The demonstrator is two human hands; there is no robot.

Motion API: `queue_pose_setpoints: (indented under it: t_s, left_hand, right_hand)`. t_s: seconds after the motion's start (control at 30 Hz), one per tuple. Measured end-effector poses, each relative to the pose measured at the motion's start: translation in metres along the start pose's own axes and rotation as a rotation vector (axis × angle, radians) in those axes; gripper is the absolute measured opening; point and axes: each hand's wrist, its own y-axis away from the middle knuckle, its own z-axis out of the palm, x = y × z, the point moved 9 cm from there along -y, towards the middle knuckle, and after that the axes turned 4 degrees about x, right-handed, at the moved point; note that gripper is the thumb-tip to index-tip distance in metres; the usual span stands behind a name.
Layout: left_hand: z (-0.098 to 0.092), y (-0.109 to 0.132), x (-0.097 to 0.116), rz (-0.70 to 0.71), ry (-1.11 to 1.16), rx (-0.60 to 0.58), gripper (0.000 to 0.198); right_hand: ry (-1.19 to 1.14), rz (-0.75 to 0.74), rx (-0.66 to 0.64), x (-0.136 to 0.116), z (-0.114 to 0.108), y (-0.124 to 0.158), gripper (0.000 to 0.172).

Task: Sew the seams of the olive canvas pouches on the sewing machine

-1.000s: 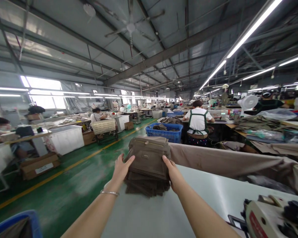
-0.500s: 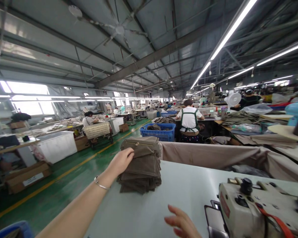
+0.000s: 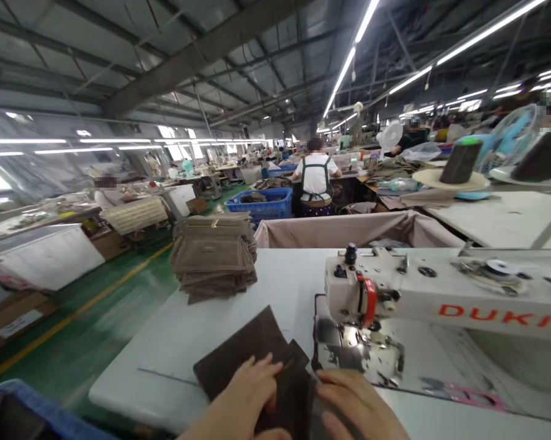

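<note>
A dark brown fabric piece [image 3: 245,351] lies at the front of the pale sewing table [image 3: 156,342], left of the sewing machine's needle area. My left hand [image 3: 252,391] is on top of it, fingers bent over the cloth and thumb low at the frame's bottom. At the cloth's right edge, my right hand [image 3: 355,400] grips it with fingers curled. The lower part of the cloth is hidden by the hands and the frame edge. Beyond, on the table's far left corner, stands a stack of brown fabric pieces [image 3: 213,253], the top one bearing a zipper.
The white sewing machine [image 3: 422,293] occupies the right side. Pink-handled scissors [image 3: 472,394] lie below its arm. A cloth-lined bin [image 3: 321,232] adjoins the far table edge. Blue baskets [image 3: 261,206] stand beyond and at lower left. A co-worker [image 3: 316,177] sits ahead, facing away.
My left hand has left the stack and is now on a brown fabric piece near me, with my right hand on it too. The view has turned right, showing more of the sewing machine.
</note>
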Motion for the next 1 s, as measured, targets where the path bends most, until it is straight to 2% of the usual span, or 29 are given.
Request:
queue_pose_setpoints:
  t_s: [0.03, 0.1, 0.17, 0.2, 0.23, 0.3, 0.37, 0.43, 0.47, 0.53, 0.6, 0.73, 0.9, 0.93, 1.0]
  left_hand:
    - [0.021, 0.002, -0.003, -0.049, 0.047, 0.005, 0.011]
    - [0.04, 0.001, -0.019, -0.219, 0.09, 0.123, 0.011]
    - [0.04, -0.004, -0.03, -0.372, 0.073, 0.26, 0.02]
    - [0.037, -0.009, -0.031, -0.416, 0.048, 0.304, 0.025]
    - [0.034, -0.014, -0.029, -0.438, 0.018, 0.33, 0.03]
    - [0.029, -0.025, -0.023, -0.434, -0.035, 0.344, 0.031]
    - [0.025, -0.032, -0.017, -0.415, -0.037, 0.332, 0.02]
    - [0.023, -0.035, -0.014, -0.401, 0.043, 0.317, 0.009]
    - [0.022, -0.035, -0.013, -0.404, 0.116, 0.306, 0.007]
    - [0.021, -0.034, -0.01, -0.415, 0.274, 0.285, 0.01]
    - [0.02, -0.032, -0.003, -0.402, 0.338, 0.288, 0.009]
    - [0.028, -0.03, 0.01, -0.345, 0.159, 0.249, 0.048]
    - [0.055, -0.023, 0.021, -0.229, 0.058, 0.119, 0.056]
    - [0.057, -0.022, 0.022, -0.213, 0.056, 0.117, 0.056]
    - [0.055, -0.022, 0.023, -0.218, 0.054, 0.145, 0.044]
  right_hand:
    - [0.026, -0.022, -0.046, -0.004, 0.01, 0.005, 0.031]
    - [0.035, -0.003, -0.12, -0.008, 0.029, 0.014, 0.024]
    - [-0.014, 0.079, -0.172, -0.007, 0.04, 0.023, 0.008]
    - [-0.051, 0.138, -0.186, -0.005, 0.041, 0.026, 0.007]
    - [-0.092, 0.209, -0.19, -0.001, 0.039, 0.029, 0.016]
    - [-0.184, 0.386, -0.167, 0.012, 0.03, 0.034, 0.027]
    - [-0.285, 0.589, -0.123, 0.029, 0.021, 0.038, 0.027]
    - [-0.344, 0.743, -0.127, 0.041, 0.018, 0.042, 0.026]
    - [-0.346, 0.775, -0.141, 0.044, 0.018, 0.041, 0.029]
    - [-0.31, 0.755, -0.164, 0.043, 0.017, 0.035, 0.032]
    - [-0.257, 0.676, -0.174, 0.037, 0.016, 0.027, 0.027]
    - [-0.134, 0.593, -0.241, 0.029, 0.018, 0.025, 0.012]
    - [-0.063, 0.525, -0.277, 0.023, 0.021, 0.035, 0.014]
    - [-0.059, 0.511, -0.277, 0.021, 0.022, 0.037, 0.013]
    - [-0.053, 0.487, -0.279, 0.018, 0.024, 0.039, 0.01]
